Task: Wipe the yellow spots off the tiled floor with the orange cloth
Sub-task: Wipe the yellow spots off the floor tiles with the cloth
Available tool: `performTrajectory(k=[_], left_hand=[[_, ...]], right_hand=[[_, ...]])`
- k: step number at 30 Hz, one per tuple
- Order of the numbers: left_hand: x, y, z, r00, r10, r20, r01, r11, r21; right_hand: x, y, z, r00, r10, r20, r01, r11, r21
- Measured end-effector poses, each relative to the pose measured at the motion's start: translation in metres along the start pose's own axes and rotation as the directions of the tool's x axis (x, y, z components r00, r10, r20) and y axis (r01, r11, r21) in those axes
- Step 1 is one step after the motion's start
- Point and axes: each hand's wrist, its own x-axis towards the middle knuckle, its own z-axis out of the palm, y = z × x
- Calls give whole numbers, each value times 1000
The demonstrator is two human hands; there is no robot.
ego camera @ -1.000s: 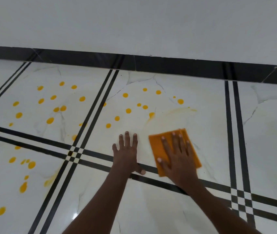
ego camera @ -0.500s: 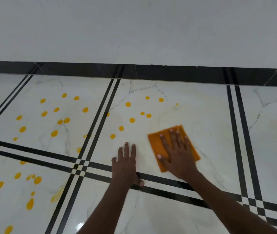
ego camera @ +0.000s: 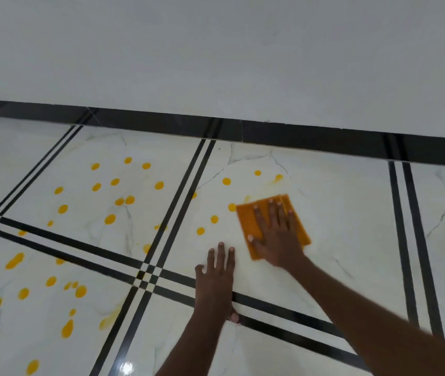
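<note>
The right hand (ego camera: 275,234) lies flat on the orange cloth (ego camera: 248,221), fingers straight and spread, its grip apart and pressing the cloth down on the tiled floor (ego camera: 351,213). The cloth is a folded square, a little tilted, on the white marble-look tile in the middle of the view, right of the double black line (ego camera: 178,202) that runs from near to far. Its far left corner is just beside one yellow spot (ego camera: 231,207), which it seems almost to touch.

The left hand (ego camera: 216,278) rests palm down on the floor nearer than the cloth and to its left, fingers straight and close together, its grip apart and holding nothing. Its heel and thumb lie over the double black band (ego camera: 283,308) that crosses from left to right.

On the same tile as the cloth, yellow spots (ego camera: 214,219) remain to the cloth's left and beyond it, and a faint yellow smear (ego camera: 277,179) shows near the far edge. The tile to the left (ego camera: 26,164) holds many more yellow spots (ego camera: 110,219), round and well apart. The near left tile (ego camera: 4,335) carries another group (ego camera: 81,291), some of them drawn out into ovals, with a pale smear (ego camera: 107,320) near the black lines.

A black skirting strip (ego camera: 311,135) runs along the far edge of the floor, below a plain pale wall (ego camera: 216,50).
</note>
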Motion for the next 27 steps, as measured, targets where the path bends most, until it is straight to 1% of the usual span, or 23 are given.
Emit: performTrajectory(k=[3,5,7,9,11,12,14,15,16,18,19,21,22,23,24,26,27], left_hand=[[-1,-11,1,1000,-1,-7,0,996,-90],[0,-28,0,996,-60,-59,49,983,-179],[4,-55,-4,983,-156,-95,137,975,-176],[1,-89,-4,971,-238,-35,229,959,-168],[4,-109,3,969,-243,48,248,950,-189],[5,-112,5,970,-234,66,242,953,-182],[9,-110,11,971,-230,59,236,959,-158],[11,-110,13,971,-232,53,237,960,-147],[11,-109,14,971,-236,46,240,960,-143],[9,-110,17,969,-245,35,248,957,-151],[9,-112,17,970,-240,31,242,957,-162],[11,-113,18,971,-238,20,237,953,-191],[11,-113,18,971,-237,25,237,951,-200],[11,-112,17,971,-237,36,239,951,-194],[12,-111,17,969,-243,44,247,953,-178],[13,-110,16,966,-256,47,260,956,-136],[15,-108,16,966,-256,44,260,958,-125]], right_hand=[[-46,5,9,997,-57,-45,57,998,-4],[-46,21,10,996,-66,-55,65,998,-18],[-23,33,5,1000,-8,-28,8,1000,-7],[12,31,-3,1000,29,-8,-29,1000,-11],[49,33,-17,996,82,30,-81,996,-31],[65,32,-26,991,125,53,-124,992,-27],[93,19,-38,976,202,85,-201,979,-15],[103,4,-36,974,207,87,-209,978,5],[108,-15,-31,983,166,74,-167,986,8],[96,-59,-5,999,-26,-25,25,999,-46],[81,-78,4,995,-96,-31,94,994,-52],[43,-97,17,985,-173,-25,172,984,-40],[25,-95,18,982,-191,-10,190,981,-39],[10,-85,17,983,-180,-18,180,983,-34],[-2,-69,16,989,-140,-38,139,990,-28],[-6,-32,11,997,-9,-77,9,1000,-6],[3,-13,4,995,67,-70,-66,998,7]])
